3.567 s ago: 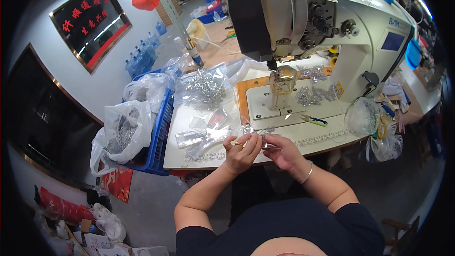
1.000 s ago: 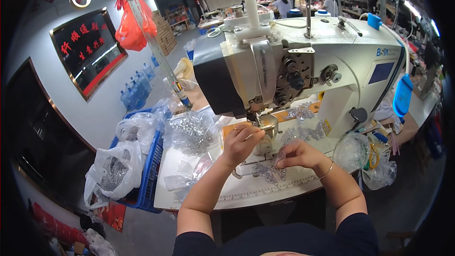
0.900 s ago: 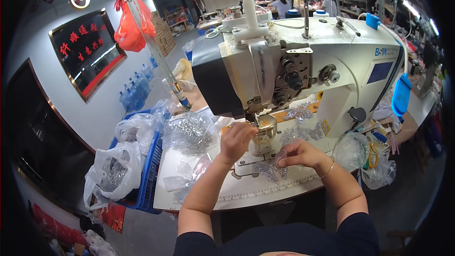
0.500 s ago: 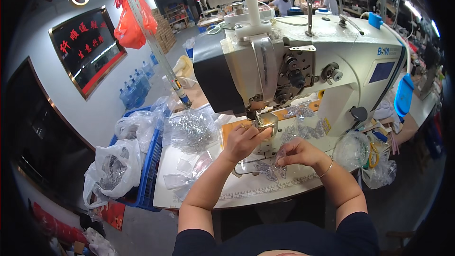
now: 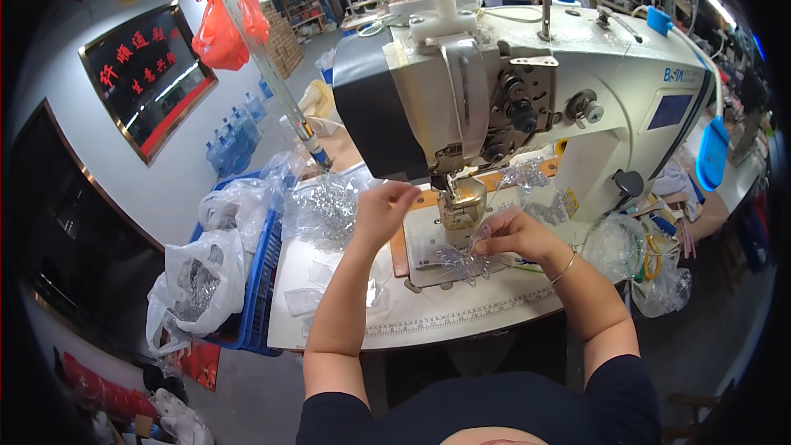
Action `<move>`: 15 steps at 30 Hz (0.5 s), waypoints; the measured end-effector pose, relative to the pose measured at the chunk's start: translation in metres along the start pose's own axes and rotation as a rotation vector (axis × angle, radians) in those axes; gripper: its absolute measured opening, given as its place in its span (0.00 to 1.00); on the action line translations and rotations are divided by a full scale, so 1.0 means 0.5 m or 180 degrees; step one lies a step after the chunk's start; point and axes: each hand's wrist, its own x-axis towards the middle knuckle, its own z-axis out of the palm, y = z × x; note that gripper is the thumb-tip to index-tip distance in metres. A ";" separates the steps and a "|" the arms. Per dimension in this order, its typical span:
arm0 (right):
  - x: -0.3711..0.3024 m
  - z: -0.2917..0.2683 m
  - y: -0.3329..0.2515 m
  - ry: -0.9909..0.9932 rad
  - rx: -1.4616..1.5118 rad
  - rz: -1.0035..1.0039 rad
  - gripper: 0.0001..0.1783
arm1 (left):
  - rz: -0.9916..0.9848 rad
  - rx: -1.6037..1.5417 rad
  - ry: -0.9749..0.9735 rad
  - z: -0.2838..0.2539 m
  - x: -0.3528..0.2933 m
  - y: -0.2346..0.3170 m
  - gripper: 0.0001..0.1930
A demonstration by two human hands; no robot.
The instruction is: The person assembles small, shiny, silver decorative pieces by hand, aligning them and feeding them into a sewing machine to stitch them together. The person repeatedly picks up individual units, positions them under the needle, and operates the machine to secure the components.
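Observation:
A white industrial sewing machine (image 5: 614, 74) stands before me, its needle area (image 5: 461, 189) lit above a raised metal bed. My right hand (image 5: 517, 235) pinches a clear, glittery bow-shaped piece (image 5: 463, 264) just in front of that bed. Left of the needle is my left hand (image 5: 384, 210), raised, with fingertips pressed together; whatever they may hold is too small to make out. More clear, glittery pieces (image 5: 527, 177) lie behind the bed, under the machine arm. A heap of shiny silvery pieces (image 5: 328, 208) lies on plastic beyond my left wrist.
Flat clear plastic pieces (image 5: 305, 301) lie by my left forearm. A ruler strip (image 5: 461, 315) runs along the table's front edge. At the left stands a blue crate (image 5: 262, 280) with white plastic bags (image 5: 198, 280). Clear bags and a yellow-handled tool (image 5: 652, 265) hang at the right edge.
My left hand has moved left, away from the needle area. My right hand has lifted the glittery piece slightly toward the bed. The whole view has shifted a little.

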 end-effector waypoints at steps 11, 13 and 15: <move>-0.011 0.039 -0.024 0.0143 -0.1273 -0.0591 0.06 | 0.0294 -0.1335 -0.2499 0.051 -0.069 0.021 0.22; -0.006 0.028 -0.023 0.0345 -0.1465 -0.0756 0.06 | -0.0077 -0.1131 -0.2478 0.062 -0.065 0.018 0.20; -0.001 0.021 -0.020 0.0540 -0.1428 -0.0798 0.07 | -0.0179 -0.0932 -0.2217 0.058 -0.055 0.030 0.17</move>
